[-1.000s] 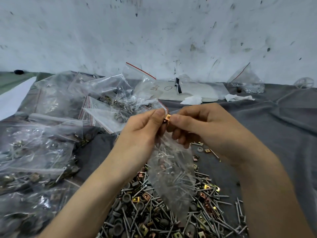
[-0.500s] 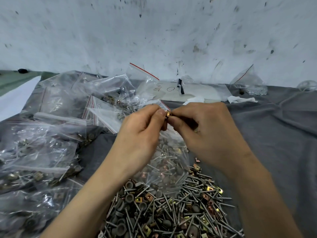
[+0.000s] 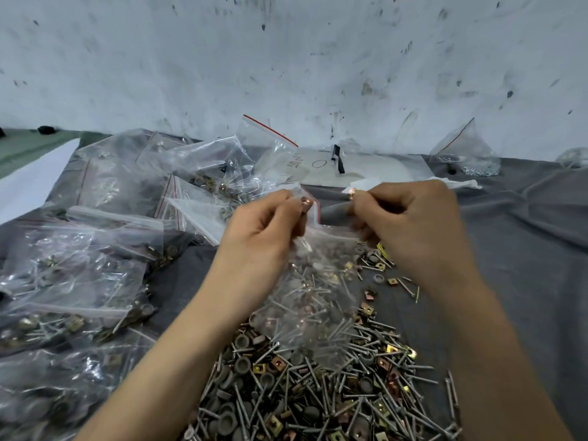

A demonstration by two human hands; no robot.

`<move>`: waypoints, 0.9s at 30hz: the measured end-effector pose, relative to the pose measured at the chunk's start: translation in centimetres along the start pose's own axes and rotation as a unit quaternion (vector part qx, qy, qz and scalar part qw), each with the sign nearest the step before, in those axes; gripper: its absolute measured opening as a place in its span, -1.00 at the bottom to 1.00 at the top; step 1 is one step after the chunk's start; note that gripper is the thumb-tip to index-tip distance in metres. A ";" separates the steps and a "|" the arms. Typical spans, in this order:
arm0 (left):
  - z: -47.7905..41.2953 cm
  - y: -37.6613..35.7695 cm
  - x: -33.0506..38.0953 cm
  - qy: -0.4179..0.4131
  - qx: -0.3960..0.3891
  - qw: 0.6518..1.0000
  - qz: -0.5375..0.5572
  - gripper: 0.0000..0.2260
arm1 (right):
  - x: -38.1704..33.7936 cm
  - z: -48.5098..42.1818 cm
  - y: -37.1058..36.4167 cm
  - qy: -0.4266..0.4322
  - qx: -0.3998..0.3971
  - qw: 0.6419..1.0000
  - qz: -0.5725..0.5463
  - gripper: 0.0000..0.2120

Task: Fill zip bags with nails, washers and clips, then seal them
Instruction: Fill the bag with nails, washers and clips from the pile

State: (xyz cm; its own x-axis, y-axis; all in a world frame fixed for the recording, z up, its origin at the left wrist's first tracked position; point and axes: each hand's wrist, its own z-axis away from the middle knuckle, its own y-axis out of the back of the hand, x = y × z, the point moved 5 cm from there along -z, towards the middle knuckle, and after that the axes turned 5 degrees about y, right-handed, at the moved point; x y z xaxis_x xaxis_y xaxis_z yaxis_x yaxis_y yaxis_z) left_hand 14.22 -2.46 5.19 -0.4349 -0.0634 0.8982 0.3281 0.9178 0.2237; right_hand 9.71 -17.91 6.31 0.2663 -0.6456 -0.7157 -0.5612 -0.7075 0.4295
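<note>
The left hand (image 3: 264, 230) and right hand (image 3: 410, 224) hold a clear plastic zip bag (image 3: 313, 294) by its red-striped mouth, stretched between them above the grey cloth (image 3: 525, 249). The left thumb and forefinger pinch the bag's left top corner, with a small copper-coloured metal clip (image 3: 306, 204) at their tips. The other fingers curl loosely toward the palm. The right thumb and forefinger pinch the opposite corner, with a small shiny piece (image 3: 352, 193) at their tips, too small to identify. The remaining fingers are curled under. The bag hangs down with nails inside, its lower end over the loose heap of silver nails, grey round washers and brass square clips (image 3: 318, 393). Filled clear bags (image 3: 79, 268) lie piled at the left.
</note>
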 end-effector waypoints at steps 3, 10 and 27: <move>-0.1 0.3 0.1 -0.021 -0.012 1.000 0.017 -0.68 | 0.1 -0.1 0.6 -0.033 -0.024 0.989 -0.145 -0.79; -0.2 0.8 0.8 -0.090 -0.004 0.995 0.048 -0.74 | -1.1 0.4 0.2 0.023 -0.143 0.971 -0.192 -0.79; 0.1 0.9 1.5 -0.202 -0.015 0.977 -0.062 -0.83 | -2.1 1.1 -0.6 0.045 -0.239 0.956 -0.165 -0.77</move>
State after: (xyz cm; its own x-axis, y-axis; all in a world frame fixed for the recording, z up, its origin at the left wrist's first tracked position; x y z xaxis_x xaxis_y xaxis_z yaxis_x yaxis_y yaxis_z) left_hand 13.77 -1.72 6.75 -0.7659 -0.0080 0.6429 0.2734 0.9010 0.3369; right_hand 8.64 -15.84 6.97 0.4452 -0.3707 -0.8151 -0.0176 -0.9137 0.4059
